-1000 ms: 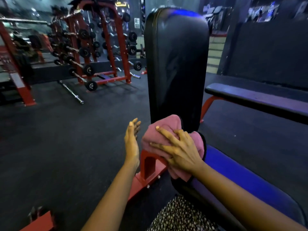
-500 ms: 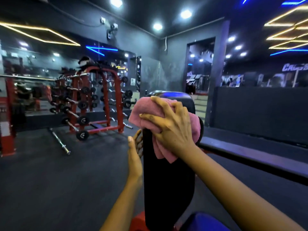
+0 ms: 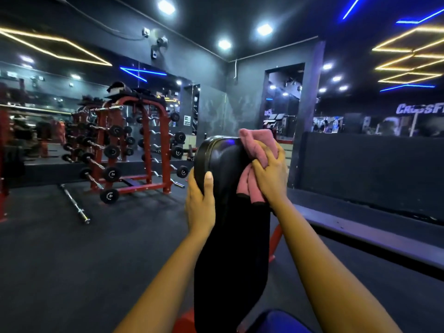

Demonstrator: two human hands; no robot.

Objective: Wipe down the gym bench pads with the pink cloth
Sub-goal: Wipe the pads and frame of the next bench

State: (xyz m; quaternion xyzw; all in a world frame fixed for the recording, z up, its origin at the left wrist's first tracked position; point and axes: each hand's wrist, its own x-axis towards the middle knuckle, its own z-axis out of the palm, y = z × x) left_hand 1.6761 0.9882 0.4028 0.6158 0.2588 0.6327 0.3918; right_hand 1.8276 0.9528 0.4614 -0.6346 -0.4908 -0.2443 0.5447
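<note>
**A:** What is on the far left?

**B:** A red rack point(image 3: 147, 150) loaded with fixed barbells stands against the mirrored wall. A loose bar point(image 3: 75, 204) lies on the dark floor in front of it, well apart from the bench.

**A:** And the left hand?

**B:** The left hand point(image 3: 200, 205) grips the left edge of the upright black back pad point(image 3: 228, 248), a little below its top. The thumb point(image 3: 208, 183) lies flat on the front face. The other fingers curl round the side and out of sight.

**A:** Where is the pink cloth?

**B:** The pink cloth point(image 3: 255, 143) is bunched against the pad's upper right edge. One end pokes up above the rounded top corner, and folds hang down below the fist, touching the pad's face.

**A:** So the right hand has it?

**B:** Yes. The right hand point(image 3: 271, 175) is clenched round the cloth, with pink showing between the knuckles, and holds it against the pad. Both forearms reach up from the bottom, one on each side of the pad.

**A:** Anything lower down or further right?

**B:** A corner of a blue seat pad point(image 3: 276, 319) shows at the bottom edge, just right of the back pad's foot. To the right, a long flat bench point(image 3: 360, 233) runs in front of a dark low wall, near the right arm but not touching it.
</note>
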